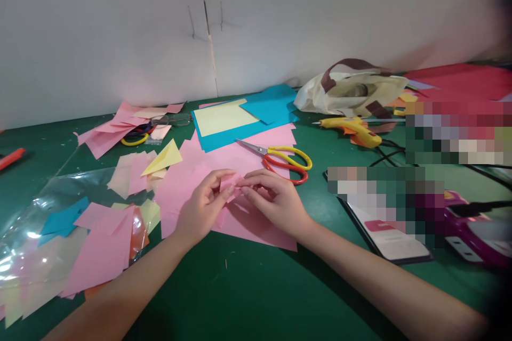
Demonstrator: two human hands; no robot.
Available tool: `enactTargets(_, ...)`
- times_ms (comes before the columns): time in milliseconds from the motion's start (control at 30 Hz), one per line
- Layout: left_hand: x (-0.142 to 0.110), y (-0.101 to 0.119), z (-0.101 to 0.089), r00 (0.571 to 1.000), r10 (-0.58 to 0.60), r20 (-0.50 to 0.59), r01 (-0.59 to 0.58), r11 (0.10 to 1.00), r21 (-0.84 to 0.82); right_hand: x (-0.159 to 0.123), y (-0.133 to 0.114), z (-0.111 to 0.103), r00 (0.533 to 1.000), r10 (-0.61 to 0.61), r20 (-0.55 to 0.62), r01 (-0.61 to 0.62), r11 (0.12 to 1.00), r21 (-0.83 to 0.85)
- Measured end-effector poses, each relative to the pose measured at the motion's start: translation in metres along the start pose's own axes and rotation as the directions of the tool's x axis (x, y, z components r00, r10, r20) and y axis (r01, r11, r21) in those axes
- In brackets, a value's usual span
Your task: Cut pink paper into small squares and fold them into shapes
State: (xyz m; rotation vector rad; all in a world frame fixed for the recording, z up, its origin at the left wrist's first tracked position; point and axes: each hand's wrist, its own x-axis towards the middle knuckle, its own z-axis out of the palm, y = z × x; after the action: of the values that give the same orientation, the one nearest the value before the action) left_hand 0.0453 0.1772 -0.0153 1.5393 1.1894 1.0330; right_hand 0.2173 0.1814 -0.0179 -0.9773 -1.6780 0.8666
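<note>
Between my two hands is a small piece of pink paper [229, 184]. My left hand [206, 202] pinches it from the left, thumb in front and fingers behind. On the other side, the fingertips and thumb of my right hand [276, 200] close on its right edge. Both hands are just above large pink paper sheets [184, 170] lying on the green table. Scissors [282, 157] with one yellow and one red handle lie just beyond my right hand, blades pointing left. Behind them are blue sheets [272, 104] with a pale yellow sheet [224, 117] on top.
Paper pieces and a clear plastic bag [36, 213] lie on the left, near a folded yellow paper [164, 157]. To the right are a phone [396, 240], a yellow glue gun [356, 130] with cables, a purple device [472, 234] and a cloth bag [312, 96]. A white wall [120, 37] stands behind.
</note>
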Motion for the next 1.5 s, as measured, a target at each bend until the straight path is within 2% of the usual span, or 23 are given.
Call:
enactTargets(167, -0.001, 0.005, 0.001, 0.998, -0.058, -0.021, 0.057, 0.998, -0.028, 0.000, 0.001, 0.000, 0.997, 0.079, -0.020, -0.078, 0.996, 0.053)
enactTargets(400, -0.004, 0.008, 0.001, 0.990, -0.131, -0.057, 0.128, 0.991, -0.050, -0.002, 0.000, 0.000, 0.976, 0.213, 0.050, -0.216, 0.974, 0.074)
enactTargets(700, -0.004, 0.012, 0.004, 0.989, -0.113, -0.091, 0.105, 0.990, -0.091, -0.001, 0.001, 0.002, 0.968, 0.229, 0.106, -0.246, 0.950, 0.191)
enactTargets(800, -0.003, 0.014, 0.005, 0.990, -0.104, -0.098, 0.094, 0.991, -0.100, 0.000, 0.001, 0.001, 0.953, 0.266, 0.144, -0.286, 0.947, 0.145)
enactTargets(933, -0.003, 0.014, 0.005, 0.991, -0.100, -0.090, 0.092, 0.992, -0.083, 0.000, -0.002, 0.000, 0.952, 0.285, 0.115, -0.292, 0.956, 0.044)
enactTargets(1133, -0.002, 0.010, 0.003, 0.994, -0.077, -0.075, 0.078, 0.997, 0.007, -0.001, -0.003, 0.000, 0.942, 0.317, 0.113, -0.323, 0.946, 0.035)
enactTargets(1333, -0.003, 0.009, 0.001, 0.997, -0.056, -0.053, 0.059, 0.997, 0.057, -0.001, 0.000, 0.000, 0.960, 0.265, 0.090, -0.258, 0.963, -0.076)
enactTargets(1500, -0.003, 0.008, 0.000, 0.998, -0.048, -0.051, 0.052, 0.996, 0.079, -0.001, 0.000, 0.001, 0.970, 0.226, 0.089, -0.217, 0.970, -0.106)
